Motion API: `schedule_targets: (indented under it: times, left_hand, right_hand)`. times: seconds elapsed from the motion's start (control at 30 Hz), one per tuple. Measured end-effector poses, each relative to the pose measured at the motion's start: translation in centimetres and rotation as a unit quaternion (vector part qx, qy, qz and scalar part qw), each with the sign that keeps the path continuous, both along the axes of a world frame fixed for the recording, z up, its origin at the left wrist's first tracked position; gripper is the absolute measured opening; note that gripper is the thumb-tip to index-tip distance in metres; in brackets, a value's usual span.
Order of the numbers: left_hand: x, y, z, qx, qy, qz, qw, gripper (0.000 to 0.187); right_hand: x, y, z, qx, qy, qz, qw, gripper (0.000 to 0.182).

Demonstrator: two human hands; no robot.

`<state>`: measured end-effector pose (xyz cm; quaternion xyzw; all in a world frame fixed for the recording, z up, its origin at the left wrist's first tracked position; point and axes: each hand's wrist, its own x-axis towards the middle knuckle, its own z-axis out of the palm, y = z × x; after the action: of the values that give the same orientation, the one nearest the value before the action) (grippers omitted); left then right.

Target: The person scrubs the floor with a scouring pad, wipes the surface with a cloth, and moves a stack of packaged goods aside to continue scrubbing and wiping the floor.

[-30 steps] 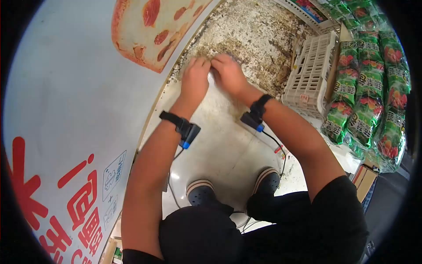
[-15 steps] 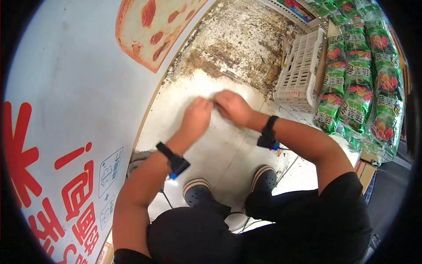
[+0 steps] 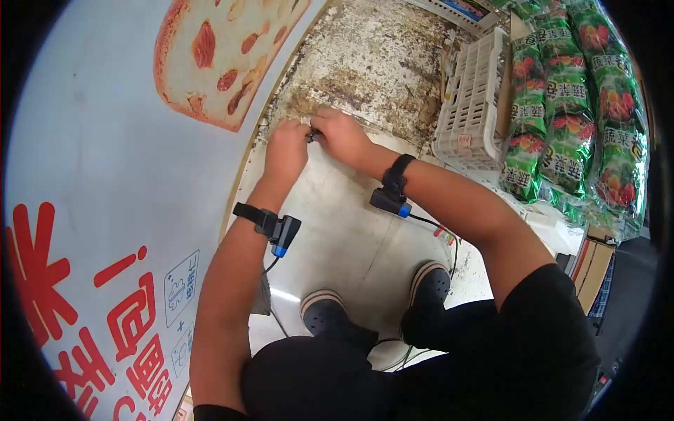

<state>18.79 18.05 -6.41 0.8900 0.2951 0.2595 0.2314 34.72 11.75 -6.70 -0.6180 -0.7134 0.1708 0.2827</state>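
My left hand (image 3: 286,151) and my right hand (image 3: 342,139) meet above the pale floor, fingers of both closed. Between their fingertips shows a small dark thing (image 3: 311,135), too small to make out. Each wrist wears a black strap with a small black box and a blue-tipped cable. Beyond the hands lies a worn, stained patch (image 3: 372,67) of the surface, brown and white.
A large white board (image 3: 105,126) with a bread picture and red characters stands on the left. To the right are a white plastic crate (image 3: 472,98), green packets (image 3: 565,105) and cardboard (image 3: 595,274). My shoes (image 3: 323,310) and some cables are below.
Both hands have moved up and to the left, still close together. The small dark thing now shows between the fingertips. The whole view has shifted slightly.
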Motion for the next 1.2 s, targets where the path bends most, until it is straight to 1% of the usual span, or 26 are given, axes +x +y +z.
schedule_targets:
  times: [0.03,0.1,0.13,0.17,0.2,0.23,0.3,0.37,0.43,0.5,0.53,0.57,0.6,0.63,0.7,0.77,0.83,0.87,0.9,0.93,1.0,1.03,1.07,1.13,1.17,1.2]
  left_hand:
    - [-0.2,-0.1,-0.2,-0.017,-0.01,-0.019,1.0,0.011]
    - [-1.3,-2.3,-0.7,-0.005,-0.005,-0.015,1.0,0.012]
    - [-1.8,-4.4,-0.5,-0.024,0.007,-0.014,1.0,0.008]
    - [-2.3,-6.4,-0.2,-0.045,0.022,-0.006,0.999,0.006]
    - [-2.9,-8.6,-0.2,-0.036,-0.005,-0.013,0.999,0.005]
    - [-3.7,-10.8,0.1,-0.067,0.009,-0.017,0.998,0.006]
    - [-5.0,-15.2,-0.3,-0.084,0.044,-0.052,0.994,0.009]
    - [-5.0,-17.3,0.4,-0.094,0.042,-0.063,0.993,0.009]
    - [-5.6,-17.4,0.9,-0.104,0.038,-0.081,0.991,0.01]
    - [-5.4,-16.0,0.4,-0.078,0.031,-0.082,0.993,0.01]
    - [-5.1,-15.0,0.2,-0.066,0.034,-0.05,0.996,0.01]
    - [-4.7,-13.6,0.0,-0.056,0.039,-0.018,0.998,0.01]
    - [-4.0,-11.8,0.1,-0.046,0.042,0.017,0.998,0.01]
    - [-3.1,-9.4,0.0,-0.03,0.043,0.051,0.997,0.01]
    - [-2.2,-5.3,-1.0,0.024,0.029,0.068,0.997,0.008]
    - [-2.3,-3.4,-1.0,0.021,0.029,0.061,0.997,0.005]
    - [-2.9,-4.5,-1.3,0.017,0.007,0.055,0.998,0.002]
    - [-3.7,-6.3,-1.2,0.025,0.028,0.054,0.998,0.004]
    - [-4.4,-7.9,-1.0,0.036,0.047,0.052,0.997,0.006]
    - [-5.2,-9.7,-0.8,0.012,0.042,0.048,0.998,0.007]
    - [-6.8,-13.9,-0.1,-0.041,0.047,0.019,0.998,0.01]
    - [-7.5,-15.4,0.3,-0.065,0.056,-0.003,0.996,0.012]
    - [-7.8,-16.6,0.7,-0.068,0.058,-0.002,0.996,0.012]
    - [-8.0,-17.9,1.0,-0.085,0.059,-0.033,0.994,0.017]
    - [-7.9,-17.5,0.9,-0.08,0.06,-0.034,0.994,0.017]
    - [-7.7,-16.7,0.7,-0.077,0.049,-0.021,0.996,0.013]
  right_hand:
    - [-0.2,-0.6,0.0,0.006,-0.01,0.004,1.0,0.006]
    - [-0.6,-2.2,-0.2,0.008,-0.02,0.013,1.0,0.006]
    - [-0.8,-3.9,0.0,-0.008,-0.03,0.026,0.999,0.006]
    - [-1.0,-5.7,0.3,-0.025,-0.038,0.048,0.998,0.006]
    - [-1.1,-7.7,0.6,-0.049,-0.029,0.072,0.996,0.01]
    - [-1.4,-9.8,0.8,-0.066,-0.008,0.081,0.995,0.01]
    - [-1.0,-13.0,1.3,-0.099,-0.03,0.174,0.979,0.015]
    - [-1.0,-14.5,1.7,-0.107,-0.019,0.192,0.975,0.016]
    - [-1.6,-14.9,1.7,-0.116,-0.009,0.203,0.972,0.017]
    - [-1.6,-13.8,1.2,-0.051,-0.029,0.199,0.978,0.018]
    - [-1.5,-12.7,0.9,-0.064,-0.058,0.19,0.978,0.018]
    - [-1.6,-11.1,0.5,-0.034,-0.047,0.161,0.985,0.017]
    - [-1.8,-9.0,1.0,-0.003,-0.017,0.126,0.992,0.012]
    - [-1.8,-6.7,0.7,-0.022,-0.054,0.094,0.994,0.008]
    - [-1.3,-2.8,-0.4,0.007,-0.054,0.071,0.996,0.009]
    - [-0.9,-0.7,-0.5,0.008,-0.043,0.083,0.996,0.009]
    - [-1.0,-2.2,-0.1,0.007,-0.028,0.095,0.995,0.009]
    - [-1.2,-3.0,-0.1,0.011,-0.008,0.105,0.994,0.009]
    - [-1.5,-4.5,-0.7,0.031,-0.025,0.135,0.99,0.009]
    - [-2.1,-6.4,-0.4,0.025,0.026,0.134,0.99,0.009]
    - [-3.1,-10.4,0.0,0.01,0.017,0.168,0.986,0.009]
    - [-3.6,-12.4,0.2,-0.013,0.034,0.176,0.984,0.011]
    - [-3.9,-13.8,0.6,-0.018,0.04,0.187,0.981,0.012]
    - [-4.2,-15.2,0.8,-0.023,0.048,0.196,0.979,0.012]
    - [-4.3,-14.9,0.7,-0.027,0.042,0.191,0.98,0.013]
    - [-4.1,-14.4,0.6,-0.03,0.032,0.184,0.982,0.014]
